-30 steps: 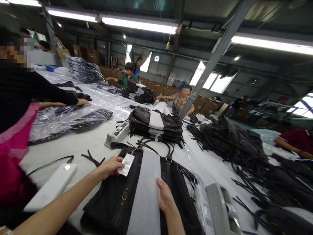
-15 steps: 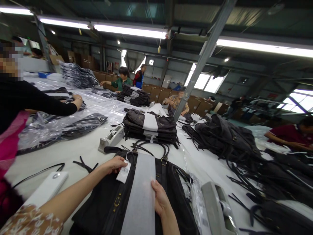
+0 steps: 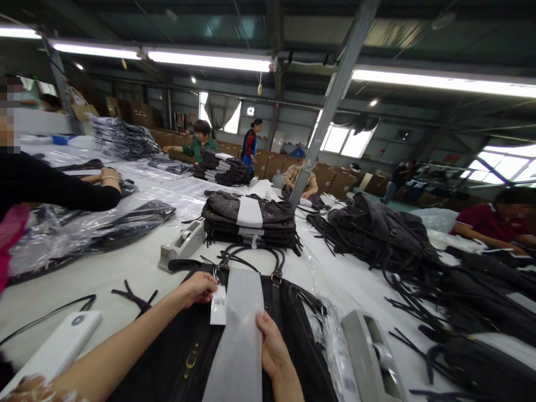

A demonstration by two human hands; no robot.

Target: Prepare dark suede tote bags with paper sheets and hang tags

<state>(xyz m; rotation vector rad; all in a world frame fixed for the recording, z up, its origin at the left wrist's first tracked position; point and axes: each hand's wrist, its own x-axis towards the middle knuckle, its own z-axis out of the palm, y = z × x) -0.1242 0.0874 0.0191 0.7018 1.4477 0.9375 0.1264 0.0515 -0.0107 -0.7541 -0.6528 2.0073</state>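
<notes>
A black handbag (image 3: 167, 346) lies flat in front of me, its handles (image 3: 280, 261) pointing away. Down its middle runs a white paper strip (image 3: 238, 335). My left hand (image 3: 201, 289) pinches the top of a white hang tag (image 3: 218, 307), which hangs over the bag beside the strip, its printed side showing. With the thumb on top, my right hand (image 3: 274, 349) grips the strip's right edge; its other fingers are partly hidden. A brass buckle (image 3: 191, 358) shows on the bag's left part.
Grey tape dispensers stand at the right (image 3: 372, 357) and back left (image 3: 182, 245). Behind the bag is a stack of wrapped bags (image 3: 250, 220); more bags (image 3: 385, 234) heap at right. A white device (image 3: 54, 352) lies left. A co-worker's arm (image 3: 84, 187) reaches over plastic-wrapped bags.
The hang tag has swung from tilted to hanging straight, nearer the paper strip, and my left fingers now hold its top. My right hand stays on the strip. The view has shifted slightly.
</notes>
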